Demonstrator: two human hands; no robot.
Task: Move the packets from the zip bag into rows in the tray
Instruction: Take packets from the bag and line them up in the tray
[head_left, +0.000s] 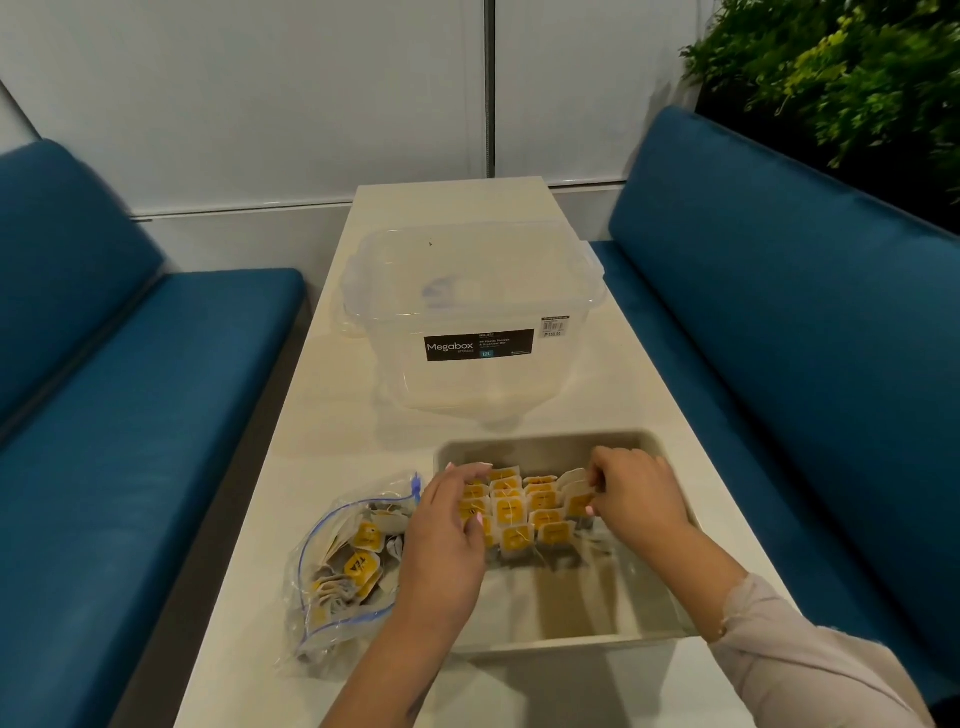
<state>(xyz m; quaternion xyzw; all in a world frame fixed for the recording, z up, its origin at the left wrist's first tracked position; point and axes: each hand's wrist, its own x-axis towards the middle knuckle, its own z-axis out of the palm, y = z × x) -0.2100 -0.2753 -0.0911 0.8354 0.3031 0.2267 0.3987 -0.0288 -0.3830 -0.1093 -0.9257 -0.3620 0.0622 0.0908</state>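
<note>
A beige tray (550, 444) lies on the white table in front of me. Several yellow-and-white packets (511, 512) stand in rows in its far half. To its left lies a clear zip bag (332, 561) with a blue seal, holding several more packets. My left hand (447, 540) rests over the left end of the rows, fingers spread against the packets. My right hand (636, 493) pinches a packet (574, 488) at the right end of the rows.
A clear lidded Megabox storage box (472, 312) stands on the table (337, 415) behind the tray. Blue benches (130, 389) run along both sides. A green plant (841, 67) is at the far right.
</note>
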